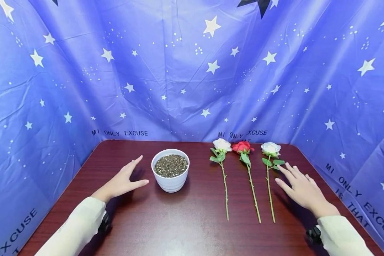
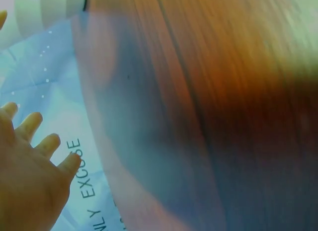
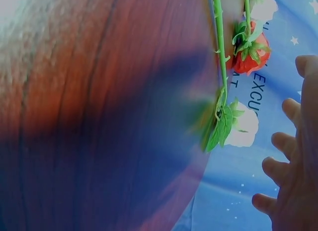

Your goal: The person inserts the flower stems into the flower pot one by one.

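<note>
A white flowerpot (image 1: pixel 171 184), filled nearly to its rim with dark, pale-flecked potting soil (image 1: pixel 171 166), is set upright on the table, left of the roses and nearer the far edge than the near one. To its right, three long-stemmed roses are laid side by side, with their blooms pointed toward the far edge and their stems toward the near one. A red rose (image 1: pixel 245 159) is placed between the left white rose (image 1: pixel 221 156) and the right white rose (image 1: pixel 268 162); its bloom is set close to the left one, while a wider gap is left before the right one.

The left hand (image 1: pixel 123 180) is held just beside the flowerpot, with thumb and forefinger spread well apart toward it and a gap left between. The right hand (image 1: pixel 302 188) is held beside the right white rose, its fingers extended and apart, the forefinger's tip brought close to a leaf.

Both forearms are covered by pale sleeves (image 1: pixel 78 218). The dark red-brown wood-grain table (image 1: pixel 192 227) is surrounded by a blue-violet curtain (image 1: pixel 166 78), which is printed with white stars, dots and black lettering.
</note>
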The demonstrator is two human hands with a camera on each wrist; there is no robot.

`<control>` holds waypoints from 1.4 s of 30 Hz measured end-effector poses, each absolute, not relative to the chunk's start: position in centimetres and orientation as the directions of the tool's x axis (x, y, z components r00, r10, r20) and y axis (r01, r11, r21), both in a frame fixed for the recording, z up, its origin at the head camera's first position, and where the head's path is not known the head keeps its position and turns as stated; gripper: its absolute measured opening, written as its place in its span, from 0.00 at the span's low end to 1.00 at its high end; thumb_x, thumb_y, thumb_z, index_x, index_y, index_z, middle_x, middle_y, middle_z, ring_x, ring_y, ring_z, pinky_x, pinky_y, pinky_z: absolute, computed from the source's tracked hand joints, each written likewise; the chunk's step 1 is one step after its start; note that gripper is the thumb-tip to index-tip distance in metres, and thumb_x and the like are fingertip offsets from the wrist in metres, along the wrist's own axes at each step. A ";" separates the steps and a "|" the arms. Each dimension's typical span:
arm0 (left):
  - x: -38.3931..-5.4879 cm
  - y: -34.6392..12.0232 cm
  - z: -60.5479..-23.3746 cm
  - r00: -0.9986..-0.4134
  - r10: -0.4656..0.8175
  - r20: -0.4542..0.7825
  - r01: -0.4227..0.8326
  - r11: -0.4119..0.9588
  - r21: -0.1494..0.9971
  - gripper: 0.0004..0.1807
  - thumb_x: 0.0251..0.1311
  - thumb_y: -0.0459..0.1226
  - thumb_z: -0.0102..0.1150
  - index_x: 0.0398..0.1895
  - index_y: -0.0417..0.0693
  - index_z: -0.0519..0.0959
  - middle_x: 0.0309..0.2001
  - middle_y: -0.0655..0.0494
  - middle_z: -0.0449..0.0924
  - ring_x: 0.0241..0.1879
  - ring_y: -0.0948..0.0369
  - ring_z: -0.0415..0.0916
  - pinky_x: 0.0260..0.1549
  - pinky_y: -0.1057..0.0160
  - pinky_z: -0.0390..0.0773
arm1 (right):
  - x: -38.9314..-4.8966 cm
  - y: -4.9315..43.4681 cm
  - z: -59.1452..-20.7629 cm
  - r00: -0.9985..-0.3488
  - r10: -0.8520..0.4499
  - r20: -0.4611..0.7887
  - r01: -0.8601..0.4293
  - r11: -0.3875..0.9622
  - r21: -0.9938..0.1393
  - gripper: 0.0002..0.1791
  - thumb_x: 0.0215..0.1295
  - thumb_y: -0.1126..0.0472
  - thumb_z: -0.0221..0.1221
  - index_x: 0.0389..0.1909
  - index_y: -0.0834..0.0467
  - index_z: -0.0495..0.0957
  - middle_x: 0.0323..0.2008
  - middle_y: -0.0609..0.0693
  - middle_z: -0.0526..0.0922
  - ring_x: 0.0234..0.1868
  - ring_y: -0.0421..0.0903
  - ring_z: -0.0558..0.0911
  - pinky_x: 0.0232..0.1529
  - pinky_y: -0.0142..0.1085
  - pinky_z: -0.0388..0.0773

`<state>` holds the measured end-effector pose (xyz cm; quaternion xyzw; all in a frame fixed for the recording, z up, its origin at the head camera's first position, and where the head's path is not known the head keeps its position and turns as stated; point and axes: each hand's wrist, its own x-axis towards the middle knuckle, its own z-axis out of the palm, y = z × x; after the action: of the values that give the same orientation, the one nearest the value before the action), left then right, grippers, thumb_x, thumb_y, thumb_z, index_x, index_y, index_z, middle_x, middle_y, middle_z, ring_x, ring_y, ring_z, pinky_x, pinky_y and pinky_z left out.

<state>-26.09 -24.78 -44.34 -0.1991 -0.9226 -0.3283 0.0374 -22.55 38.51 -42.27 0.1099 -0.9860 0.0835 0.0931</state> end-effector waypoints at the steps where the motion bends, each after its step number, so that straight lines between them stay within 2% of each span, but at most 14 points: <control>1: -26.1 -24.6 -44.4 -0.916 0.346 0.202 0.394 0.691 0.606 0.57 0.56 0.58 0.69 0.81 0.48 0.49 0.77 0.42 0.51 0.75 0.40 0.46 0.67 0.34 0.50 | -22.5 38.4 -42.3 -0.957 -0.205 0.205 -0.237 0.961 -0.146 0.35 0.76 0.41 0.49 0.74 0.56 0.61 0.73 0.68 0.58 0.72 0.70 0.56 0.59 0.71 0.53; 5: -26.0 -23.7 -44.5 -0.914 0.351 0.205 0.391 0.621 0.680 0.59 0.52 0.57 0.73 0.80 0.47 0.49 0.77 0.46 0.52 0.75 0.47 0.49 0.68 0.40 0.53 | -22.4 38.2 -42.4 -0.948 -0.221 0.231 -0.259 0.954 -0.150 0.33 0.76 0.42 0.50 0.73 0.57 0.64 0.72 0.68 0.60 0.70 0.71 0.59 0.57 0.71 0.57; 11: -26.1 -22.0 -44.6 -0.896 0.384 0.224 0.391 0.440 0.809 0.59 0.54 0.47 0.75 0.80 0.45 0.46 0.77 0.39 0.50 0.74 0.42 0.49 0.69 0.38 0.51 | -22.5 37.5 -42.5 -0.918 -0.261 0.297 -0.312 0.940 -0.137 0.30 0.75 0.45 0.54 0.69 0.59 0.69 0.68 0.70 0.66 0.66 0.72 0.65 0.53 0.71 0.63; 14: -26.1 -21.2 -44.7 -0.896 0.387 0.218 0.369 0.377 0.849 0.59 0.54 0.44 0.76 0.81 0.47 0.44 0.77 0.38 0.49 0.74 0.41 0.48 0.69 0.37 0.50 | -22.7 37.0 -42.4 -0.903 -0.286 0.322 -0.344 0.928 -0.141 0.29 0.74 0.46 0.54 0.67 0.59 0.70 0.67 0.70 0.67 0.65 0.72 0.66 0.52 0.71 0.64; 21: -26.3 -19.5 -44.6 -0.909 0.362 0.206 0.342 0.367 0.865 0.63 0.50 0.44 0.77 0.81 0.53 0.42 0.77 0.43 0.52 0.74 0.44 0.51 0.69 0.37 0.48 | -22.9 35.9 -42.6 -0.889 -0.314 0.334 -0.384 0.908 -0.166 0.27 0.74 0.47 0.55 0.66 0.60 0.72 0.67 0.68 0.68 0.64 0.70 0.69 0.51 0.71 0.66; 30: -26.7 -17.9 -44.8 -0.906 0.343 0.249 0.363 0.326 0.873 0.65 0.48 0.42 0.79 0.81 0.49 0.41 0.78 0.48 0.48 0.75 0.50 0.46 0.70 0.40 0.44 | -23.1 34.8 -42.5 -0.879 -0.337 0.337 -0.412 0.893 -0.182 0.27 0.75 0.48 0.55 0.66 0.61 0.73 0.68 0.67 0.67 0.64 0.68 0.69 0.53 0.69 0.66; 38: -27.2 -17.2 -45.0 -0.901 0.303 0.310 0.393 0.269 0.879 0.67 0.43 0.38 0.81 0.81 0.48 0.42 0.76 0.46 0.54 0.71 0.49 0.55 0.70 0.44 0.47 | -23.6 32.9 -42.5 -0.875 -0.357 0.327 -0.440 0.868 -0.230 0.25 0.75 0.49 0.55 0.64 0.61 0.74 0.68 0.65 0.69 0.66 0.66 0.69 0.60 0.64 0.65; 42: -27.0 -16.9 -44.7 -0.898 0.289 0.332 0.405 0.247 0.880 0.66 0.42 0.37 0.81 0.80 0.47 0.44 0.74 0.44 0.56 0.70 0.49 0.57 0.69 0.44 0.50 | -23.9 31.9 -42.6 -0.880 -0.367 0.303 -0.443 0.864 -0.239 0.25 0.75 0.48 0.54 0.63 0.61 0.76 0.66 0.64 0.71 0.65 0.65 0.69 0.59 0.66 0.64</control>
<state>-27.02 -16.90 -44.67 -0.2204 -0.7879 -0.5728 0.0507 -23.92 31.94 -42.64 0.2113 -0.9574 0.1522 0.1247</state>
